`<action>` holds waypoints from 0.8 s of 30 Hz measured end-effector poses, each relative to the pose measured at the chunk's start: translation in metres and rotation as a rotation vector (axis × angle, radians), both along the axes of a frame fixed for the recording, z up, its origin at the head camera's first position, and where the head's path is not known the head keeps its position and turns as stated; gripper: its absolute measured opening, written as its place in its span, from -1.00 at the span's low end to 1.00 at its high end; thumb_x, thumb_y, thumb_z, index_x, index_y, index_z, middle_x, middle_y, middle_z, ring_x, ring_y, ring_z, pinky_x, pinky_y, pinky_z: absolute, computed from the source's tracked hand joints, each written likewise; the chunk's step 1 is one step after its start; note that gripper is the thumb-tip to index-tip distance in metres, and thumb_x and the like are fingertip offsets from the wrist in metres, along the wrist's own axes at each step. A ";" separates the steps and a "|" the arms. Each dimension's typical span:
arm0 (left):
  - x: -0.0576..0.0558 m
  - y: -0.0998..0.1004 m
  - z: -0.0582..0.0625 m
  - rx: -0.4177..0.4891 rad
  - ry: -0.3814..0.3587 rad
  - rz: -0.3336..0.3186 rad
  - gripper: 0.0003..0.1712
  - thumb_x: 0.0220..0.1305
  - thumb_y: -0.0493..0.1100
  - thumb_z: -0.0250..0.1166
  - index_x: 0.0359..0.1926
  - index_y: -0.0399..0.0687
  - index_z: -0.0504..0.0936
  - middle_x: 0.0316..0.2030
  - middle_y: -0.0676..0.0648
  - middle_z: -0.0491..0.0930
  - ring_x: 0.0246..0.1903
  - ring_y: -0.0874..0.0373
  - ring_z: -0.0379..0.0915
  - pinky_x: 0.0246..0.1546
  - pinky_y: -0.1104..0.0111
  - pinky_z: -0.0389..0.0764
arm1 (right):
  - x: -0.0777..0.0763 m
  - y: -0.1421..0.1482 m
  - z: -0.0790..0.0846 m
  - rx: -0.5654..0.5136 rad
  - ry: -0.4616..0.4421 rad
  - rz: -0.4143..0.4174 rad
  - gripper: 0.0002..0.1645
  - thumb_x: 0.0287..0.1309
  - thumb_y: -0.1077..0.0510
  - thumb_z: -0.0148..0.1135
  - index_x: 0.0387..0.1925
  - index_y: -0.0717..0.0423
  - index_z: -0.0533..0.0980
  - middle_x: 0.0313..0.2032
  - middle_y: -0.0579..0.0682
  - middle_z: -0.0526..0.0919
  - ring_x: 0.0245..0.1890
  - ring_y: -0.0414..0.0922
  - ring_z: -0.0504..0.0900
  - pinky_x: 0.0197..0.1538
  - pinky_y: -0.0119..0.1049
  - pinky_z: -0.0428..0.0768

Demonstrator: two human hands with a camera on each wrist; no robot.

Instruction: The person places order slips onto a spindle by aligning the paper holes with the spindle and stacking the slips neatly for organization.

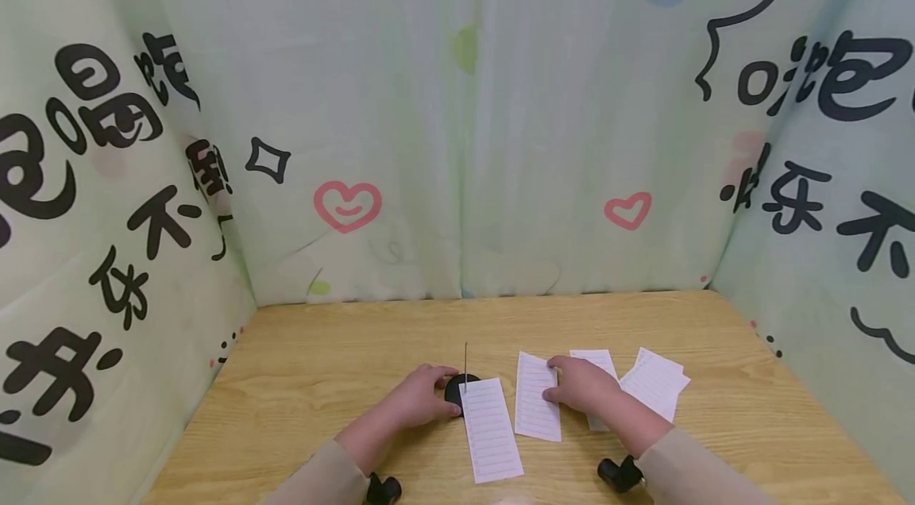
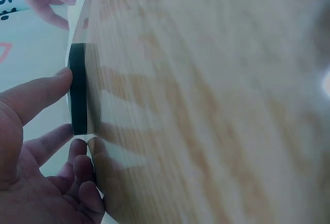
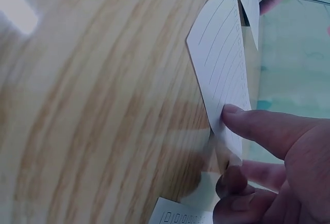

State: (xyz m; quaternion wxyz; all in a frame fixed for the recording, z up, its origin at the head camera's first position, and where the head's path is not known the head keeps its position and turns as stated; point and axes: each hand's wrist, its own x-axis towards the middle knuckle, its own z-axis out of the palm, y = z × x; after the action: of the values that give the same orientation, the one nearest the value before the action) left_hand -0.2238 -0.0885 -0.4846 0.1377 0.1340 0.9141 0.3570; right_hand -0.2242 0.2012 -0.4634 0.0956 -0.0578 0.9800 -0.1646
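A paper spike (image 1: 453,391) with a round black base and an upright thin metal needle stands on the table. My left hand (image 1: 420,397) holds its base (image 2: 78,92) between thumb and fingers. A lined white paper slip (image 1: 493,437) is on the needle near its top edge and lies over the base toward the front. To the right, my right hand (image 1: 584,387) pinches the right edge of another lined slip (image 1: 534,406). In the right wrist view the thumb presses on top of this slip (image 3: 219,64), which bends up from the wood.
Another slip (image 1: 593,362) lies partly hidden behind the right hand. Several overlapping slips (image 1: 656,379) lie farther right on the wooden table (image 1: 343,338). A printed curtain (image 1: 400,132) encloses the back and sides. Black wrist devices (image 1: 620,475) sit by the sleeves.
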 end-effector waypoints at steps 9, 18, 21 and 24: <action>0.002 0.000 0.001 0.003 0.001 0.003 -0.32 0.08 -0.10 0.53 0.25 -0.06 0.53 -0.06 -0.15 0.49 -0.04 -0.07 0.43 0.08 -0.02 0.44 | -0.001 -0.001 -0.001 -0.019 -0.019 -0.023 -0.26 0.09 -0.05 0.46 0.20 0.28 0.46 0.05 0.25 0.62 0.08 0.20 0.57 0.07 0.12 0.50; 0.001 0.002 0.001 -0.017 -0.008 0.011 -0.32 0.09 -0.09 0.53 0.25 -0.03 0.53 -0.04 -0.14 0.50 -0.02 -0.06 0.41 0.09 -0.02 0.43 | -0.003 0.001 -0.001 -0.001 -0.033 -0.022 -0.10 0.01 -0.16 0.49 0.23 0.34 0.43 0.09 0.28 0.59 0.12 0.25 0.53 0.09 0.14 0.47; 0.002 0.002 0.001 -0.025 -0.011 0.012 -0.31 0.08 -0.08 0.53 0.25 -0.02 0.54 -0.03 -0.14 0.50 0.00 -0.07 0.42 0.10 -0.03 0.43 | -0.004 0.001 -0.004 0.002 -0.032 -0.025 -0.11 0.00 -0.16 0.50 0.21 0.31 0.45 0.06 0.25 0.61 0.09 0.23 0.55 0.07 0.14 0.49; 0.002 0.001 0.001 -0.026 -0.010 0.011 -0.31 0.09 -0.07 0.53 0.26 -0.01 0.53 -0.03 -0.14 0.51 0.01 -0.08 0.42 0.10 -0.03 0.43 | -0.004 0.000 -0.004 0.005 -0.026 -0.024 -0.14 -0.02 -0.14 0.51 0.20 0.29 0.46 0.04 0.24 0.62 0.06 0.21 0.57 0.05 0.14 0.50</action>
State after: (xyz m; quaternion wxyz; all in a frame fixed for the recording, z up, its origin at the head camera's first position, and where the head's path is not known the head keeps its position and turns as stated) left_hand -0.2223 -0.0871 -0.4840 0.1421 0.1252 0.9188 0.3465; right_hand -0.2286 0.2015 -0.4673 0.1065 -0.0435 0.9797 -0.1642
